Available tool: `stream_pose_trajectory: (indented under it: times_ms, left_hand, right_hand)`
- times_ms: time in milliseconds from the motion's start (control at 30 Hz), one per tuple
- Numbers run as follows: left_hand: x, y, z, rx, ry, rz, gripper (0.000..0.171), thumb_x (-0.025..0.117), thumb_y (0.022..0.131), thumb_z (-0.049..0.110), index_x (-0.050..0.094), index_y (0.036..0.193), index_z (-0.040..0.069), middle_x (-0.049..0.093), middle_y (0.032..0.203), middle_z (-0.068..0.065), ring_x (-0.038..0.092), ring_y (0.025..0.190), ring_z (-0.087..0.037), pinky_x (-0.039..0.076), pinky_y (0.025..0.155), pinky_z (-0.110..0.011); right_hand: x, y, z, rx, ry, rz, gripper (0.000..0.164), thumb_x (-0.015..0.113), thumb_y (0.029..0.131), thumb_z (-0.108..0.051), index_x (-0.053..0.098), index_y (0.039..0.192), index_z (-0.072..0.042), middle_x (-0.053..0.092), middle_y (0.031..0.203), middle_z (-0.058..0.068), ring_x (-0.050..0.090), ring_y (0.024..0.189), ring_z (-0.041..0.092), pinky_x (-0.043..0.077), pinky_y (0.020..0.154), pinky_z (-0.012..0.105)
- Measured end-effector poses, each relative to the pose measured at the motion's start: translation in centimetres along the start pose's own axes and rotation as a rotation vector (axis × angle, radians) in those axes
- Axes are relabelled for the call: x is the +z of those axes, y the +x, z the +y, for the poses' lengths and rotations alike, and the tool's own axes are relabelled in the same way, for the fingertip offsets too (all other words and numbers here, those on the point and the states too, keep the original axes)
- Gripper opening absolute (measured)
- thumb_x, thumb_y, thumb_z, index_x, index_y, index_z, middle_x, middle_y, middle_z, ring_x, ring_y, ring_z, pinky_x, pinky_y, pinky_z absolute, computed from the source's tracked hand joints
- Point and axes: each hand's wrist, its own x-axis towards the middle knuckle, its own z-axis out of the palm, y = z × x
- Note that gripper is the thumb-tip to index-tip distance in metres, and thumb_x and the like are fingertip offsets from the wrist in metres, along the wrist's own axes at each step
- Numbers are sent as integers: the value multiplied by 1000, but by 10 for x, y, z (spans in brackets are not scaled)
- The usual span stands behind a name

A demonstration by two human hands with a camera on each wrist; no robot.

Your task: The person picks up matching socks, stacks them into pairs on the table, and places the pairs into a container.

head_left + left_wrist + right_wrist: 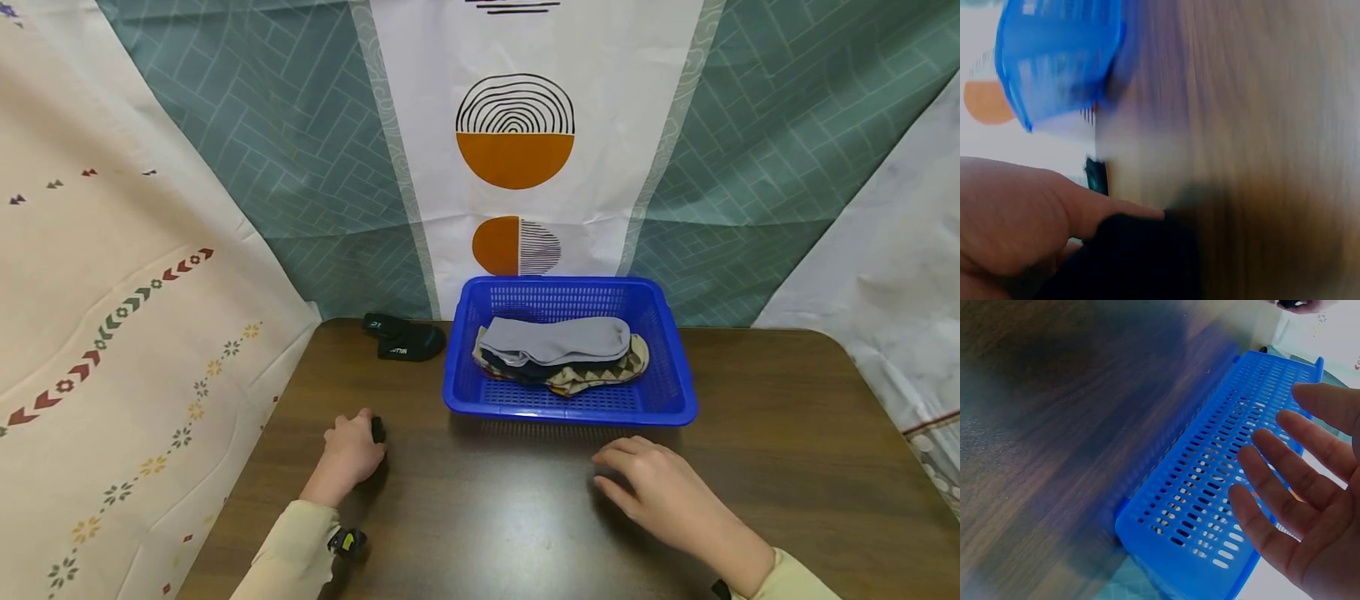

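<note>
My left hand (351,450) grips a black sock (378,430) low over the left part of the table; much of the sock is hidden behind the hand. Close up in the left wrist view, this sock (1141,262) is a dark, blurred bulk under the thumb. My right hand (660,490) hovers palm down over the table in front of the blue basket (570,414), fingers spread and nothing held. Inside the basket a light grey sock (558,340) lies on top of a dark sock and patterned beige socks (585,379).
A black pair of socks (408,340) with pale lettering lies at the table's back left, beside the basket. The brown wooden table (780,392) has rounded back corners. Fabric sheets (322,167) hang behind it and along both sides.
</note>
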Motion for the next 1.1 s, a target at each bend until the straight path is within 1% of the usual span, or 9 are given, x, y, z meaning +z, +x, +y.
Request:
stream_pose_trajectory:
  times_ms: [133,233,333,467,633,733,867,967,1100]
  left_hand:
    - [4,-16,28,143,-88,-44,54,70,78,14,51,127,1,57,115,-26,57,96,-36,48,78,-48]
    - [1,-31,56,304,-186,-149,49,72,79,19,55,122,4,62,111,-15,58,92,-24,49,75,-41]
    - [-6,-47,87,461,-295,-253,45,72,80,30,56,120,14,62,105,-5,57,87,-18,49,71,-35]
    - [-11,-63,127,596,-445,-270,46,70,80,43,54,120,27,61,103,6,59,85,-10,49,70,-27]
    - [-12,-72,162,639,-618,-191,47,70,79,47,50,120,34,60,108,10,60,87,-7,51,70,-23]
    - [-11,-74,177,653,-676,-152,49,71,78,46,50,120,35,60,110,10,61,87,-6,52,69,-23]
    - [-9,-76,190,651,-743,-149,54,72,77,47,48,123,35,61,111,9,62,89,-6,52,71,-23]
    - [-10,-77,195,633,-773,-154,57,71,77,49,45,126,36,61,112,8,62,90,-7,52,73,-23]
    - [-13,-78,195,625,-780,-141,57,70,77,51,48,126,33,60,114,8,62,92,-7,51,75,-23]
  right_hand:
    - [-2,2,-4,-4,8,-7,21,74,77,-31,70,95,-22,67,96,-10,61,91,7,52,77,31]
    - [-4,3,-7,-5,21,-11,21,74,78,-31,70,97,-22,66,97,-11,61,92,7,52,78,31]
    - [-6,5,-11,-1,40,-6,23,72,79,-33,70,100,-23,66,97,-12,62,93,6,52,78,31]
    - [-8,9,-18,50,121,-63,40,63,83,-52,67,110,-24,65,100,-15,60,92,-1,52,77,27]
    - [-12,14,-29,102,252,-120,70,53,79,-69,50,133,-24,61,102,-19,56,88,-6,51,75,25]
    - [-14,17,-34,108,294,-76,81,57,76,-69,36,142,-26,59,115,-16,58,97,-2,52,81,27]
    - [-16,21,-37,106,341,7,91,64,73,-65,24,146,-28,57,124,-8,60,99,2,53,80,28]
    - [-17,24,-37,40,372,115,87,73,74,-50,29,144,-23,58,118,-7,60,91,1,51,75,20]
    - [-17,28,-35,-91,381,276,60,79,74,-26,51,126,-17,57,122,-2,61,98,9,46,83,12]
